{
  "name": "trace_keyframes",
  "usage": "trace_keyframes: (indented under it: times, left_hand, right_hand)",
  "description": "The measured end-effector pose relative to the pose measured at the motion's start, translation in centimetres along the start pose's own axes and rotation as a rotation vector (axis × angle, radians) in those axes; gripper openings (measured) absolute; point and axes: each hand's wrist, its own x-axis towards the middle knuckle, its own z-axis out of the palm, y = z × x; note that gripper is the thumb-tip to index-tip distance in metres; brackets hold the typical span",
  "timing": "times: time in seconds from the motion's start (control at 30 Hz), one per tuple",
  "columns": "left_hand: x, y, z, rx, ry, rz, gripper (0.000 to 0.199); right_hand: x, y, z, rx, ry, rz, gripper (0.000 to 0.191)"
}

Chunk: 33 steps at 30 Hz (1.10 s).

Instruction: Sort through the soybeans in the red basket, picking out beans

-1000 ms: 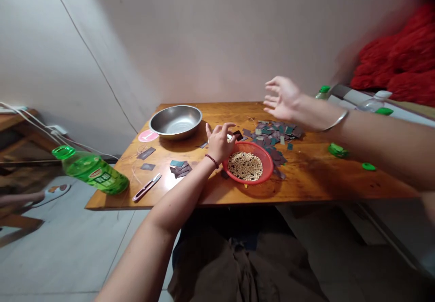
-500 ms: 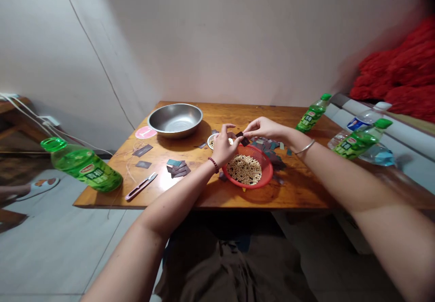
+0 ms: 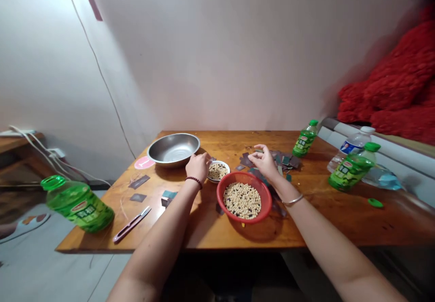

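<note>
My left hand (image 3: 198, 167) is by the right rim of the steel basin (image 3: 174, 150), left of a small white bowl (image 3: 218, 171) holding pale and dark beads. Its fingers are bent together, and the fingertips are mostly hidden. My right hand (image 3: 264, 160) hovers over scattered dark flat pieces (image 3: 247, 159), thumb and forefinger apart with nothing visible between them. Between my forearms stands a red plastic colander (image 3: 221, 206), with many pale and black beads inside. A small stack of dark and teal pieces (image 3: 169, 196) is partly covered by my left forearm.
A pink-handled craft knife (image 3: 131, 225) lies front left, near a green bottle (image 3: 81, 207). Two loose dark pieces (image 3: 138, 182) and a pink round card (image 3: 144, 163) lie left. Several bottles (image 3: 353, 168) and a green cap (image 3: 375, 202) are at the right. Behind is a wall.
My hands, together at a dark piece above the colander's far rim, have separated: left toward the basin, right over the scattered pieces. My view has tilted up.
</note>
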Motion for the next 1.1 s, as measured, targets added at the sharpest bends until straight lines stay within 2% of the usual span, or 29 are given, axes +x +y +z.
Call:
trace_keyframes:
  times: [0.07, 0.13, 0.23, 0.37, 0.5, 0.7, 0.8, 0.97, 1.1]
  left_hand:
    - [0.0, -0.5, 0.6, 0.033, -0.074, 0.034, 0.011]
    - [-0.1, -0.7, 1.2, 0.038, -0.09, 0.065, 0.01]
    - [-0.1, -0.6, 1.5, 0.063, -0.087, 0.093, 0.014]
    - [-0.1, -0.2, 1.6, 0.068, -0.061, 0.157, 0.018]
    - [-0.2, 0.1, 2.0, 0.045, -0.11, 0.171, 0.019]
    - [-0.4, 0.4, 2.4, 0.08, -0.207, 0.196, 0.02]
    - [-0.4, 0.5, 2.6, 0.087, -0.199, 0.194, 0.02]
    - [-0.4, 0.7, 3.0, 0.061, -0.175, 0.156, 0.018]
    - [-0.3, 0.7, 3.0, 0.061, -0.185, 0.161, 0.017]
  right_hand:
    - [-0.5, 0.3, 0.3, -0.062, -0.045, -0.082, 0.03]
    - [-1.2, 0.4, 0.6, -0.123, -0.125, -0.093, 0.018]
    - [-1.8, 0.5, 0.7, -0.178, -0.208, -0.075, 0.019]
    - [-1.9, 0.5, 0.3, -0.23, -0.223, -0.099, 0.022]
    - [-1.8, 0.4, -0.2, -0.207, -0.24, -0.068, 0.022]
    - [-2.3, 0.0, 0.0, -0.149, -0.371, -0.072, 0.042]
    - [-2.5, 0.2, 0.2, -0.143, -0.395, -0.043, 0.047]
    - [-2.5, 0.9, 0.5, -0.108, -0.423, -0.043, 0.046]
    - [-2.8, 0.8, 0.7, -0.167, -0.463, -0.021, 0.042]
